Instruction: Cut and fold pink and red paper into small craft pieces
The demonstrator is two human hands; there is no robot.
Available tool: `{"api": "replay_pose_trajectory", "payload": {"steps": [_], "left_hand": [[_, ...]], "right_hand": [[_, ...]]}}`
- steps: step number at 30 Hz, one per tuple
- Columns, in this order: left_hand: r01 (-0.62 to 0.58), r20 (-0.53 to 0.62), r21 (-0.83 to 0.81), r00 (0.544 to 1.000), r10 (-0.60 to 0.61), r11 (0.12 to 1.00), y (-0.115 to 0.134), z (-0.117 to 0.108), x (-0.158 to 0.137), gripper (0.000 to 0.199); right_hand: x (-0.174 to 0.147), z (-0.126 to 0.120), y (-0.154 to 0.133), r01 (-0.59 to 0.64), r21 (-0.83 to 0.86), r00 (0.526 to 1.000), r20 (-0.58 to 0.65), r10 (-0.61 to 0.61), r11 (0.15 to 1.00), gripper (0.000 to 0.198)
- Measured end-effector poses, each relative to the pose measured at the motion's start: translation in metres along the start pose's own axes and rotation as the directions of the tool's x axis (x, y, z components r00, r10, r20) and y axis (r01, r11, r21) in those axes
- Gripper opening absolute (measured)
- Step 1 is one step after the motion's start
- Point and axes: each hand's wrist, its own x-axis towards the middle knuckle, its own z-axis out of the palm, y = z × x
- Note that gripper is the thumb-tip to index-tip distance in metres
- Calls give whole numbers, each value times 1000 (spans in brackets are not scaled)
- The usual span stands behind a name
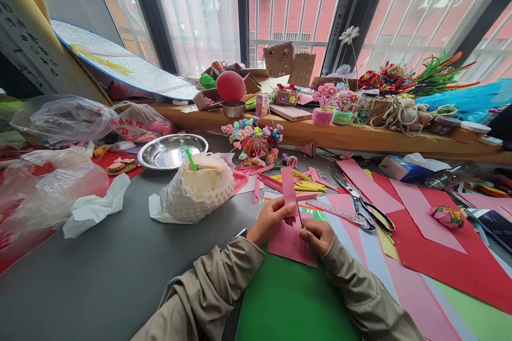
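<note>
My left hand [276, 218] pinches an upright strip of pink paper [288, 186]. Close beside it, my right hand [319, 235] is closed around scissors [299, 216]. Their thin dark blades point up along the right edge of the strip, and the handles are mostly hidden by my fingers. Under both hands lies a pink paper sheet [290, 245], partly on a green sheet [296, 298].
To the right lie large black-handled scissors [374, 216], a clear ruler [336, 210] and red paper [432, 256]. A net-wrapped coconut [200, 186] with a green straw and a metal plate [174, 150] stand left. Crocheted flowers [254, 141] are behind my hands.
</note>
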Motion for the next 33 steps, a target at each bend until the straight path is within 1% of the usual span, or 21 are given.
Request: {"api": "replay_pose_trajectory", "payload": {"steps": [6, 19, 23, 29, 33], "left_hand": [[-10, 0, 22, 1000, 10, 1000, -2, 0, 1, 27], [-13, -86, 78, 996, 20, 997, 1, -1, 1, 31], [-4, -105, 57, 994, 10, 998, 0, 0, 1, 31], [-30, -101, 55, 994, 35, 998, -1, -1, 0, 30], [-20, -111, 55, 994, 26, 998, -1, -1, 0, 31]], "right_hand": [[0, 1, 1, 3, 4, 1000, -2, -3, 1000, 47], [1, 2, 1, 8, 0, 999, -33, -8, 1000, 47], [1, 2, 2, 1, -10, 1000, -21, -1, 1000, 48], [0, 1, 0, -24, 9, 1000, -14, 24, 1000, 47], [-1, 1, -1, -39, 22, 999, 12, 39, 999, 48]]}}
